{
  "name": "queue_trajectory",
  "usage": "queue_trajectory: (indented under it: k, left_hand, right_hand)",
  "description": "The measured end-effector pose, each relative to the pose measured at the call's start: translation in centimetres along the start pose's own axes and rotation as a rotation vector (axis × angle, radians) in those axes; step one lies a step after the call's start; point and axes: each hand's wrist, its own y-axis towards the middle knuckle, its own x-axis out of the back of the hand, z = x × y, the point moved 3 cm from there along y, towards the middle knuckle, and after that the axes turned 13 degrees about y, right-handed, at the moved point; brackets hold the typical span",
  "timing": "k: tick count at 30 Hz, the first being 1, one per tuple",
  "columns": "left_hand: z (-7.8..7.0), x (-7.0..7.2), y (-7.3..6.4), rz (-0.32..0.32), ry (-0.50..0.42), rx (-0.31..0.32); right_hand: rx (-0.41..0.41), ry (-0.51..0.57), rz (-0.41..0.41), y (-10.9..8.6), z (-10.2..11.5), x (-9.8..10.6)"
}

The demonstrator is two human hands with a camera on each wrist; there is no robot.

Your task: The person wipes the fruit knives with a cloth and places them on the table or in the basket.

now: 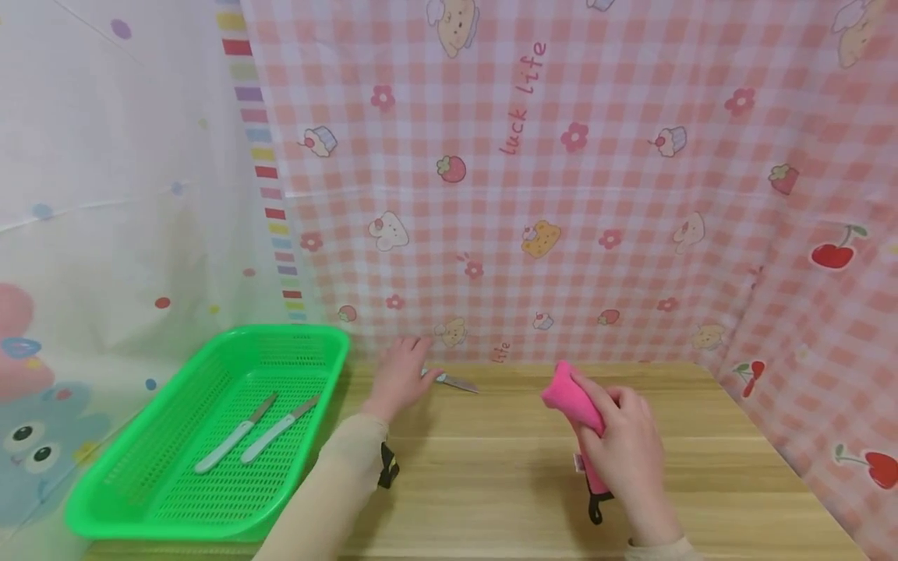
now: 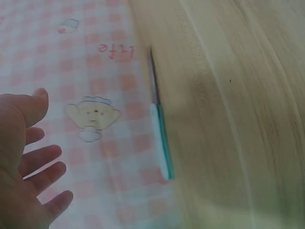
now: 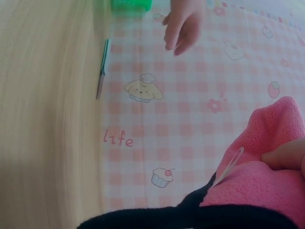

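Note:
A small knife [image 1: 457,382] with a pale blue-green handle lies at the back edge of the wooden table. My left hand [image 1: 401,379] reaches over its handle end, fingers spread and relaxed, holding nothing. In the left wrist view, a gap shows between that hand [image 2: 33,167] and the knife [image 2: 159,129]. My right hand [image 1: 627,444] grips a folded pink fluffy cloth [image 1: 571,399] with a dark trim and a hanging loop, raised above the table's right side. The right wrist view shows the pink cloth [image 3: 262,186] close up, with a fingertip pressed into it.
On the left stands a green plastic basket [image 1: 91,506] with perforated walls. Two similar knives [image 1: 226,446] lie inside it, blades pointing away. A pink checked curtain [image 1: 505,296] hangs along the back and right of the wooden table [image 1: 484,499].

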Motion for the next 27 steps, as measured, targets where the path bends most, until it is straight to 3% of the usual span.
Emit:
queue_trajectory:
  k: [12, 21, 27]
  left_hand:
    - [0.2, -3.3, 1.6, 0.094, -0.03, 0.029]
    - [0.3, -5.4, 1.6, 0.205, -0.016, 0.06]
    - [-0.3, -6.6, 1.2, 0.261, 0.003, 0.021]
  right_hand:
    - [-0.013, -0.006, 0.005, 0.0, -0.3, 0.0]
    - [-0.004, 0.004, -0.001, 0.1, -0.4, 0.0]
    - [-0.01, 0.002, 0.0, 0.0, -0.4, 0.0]
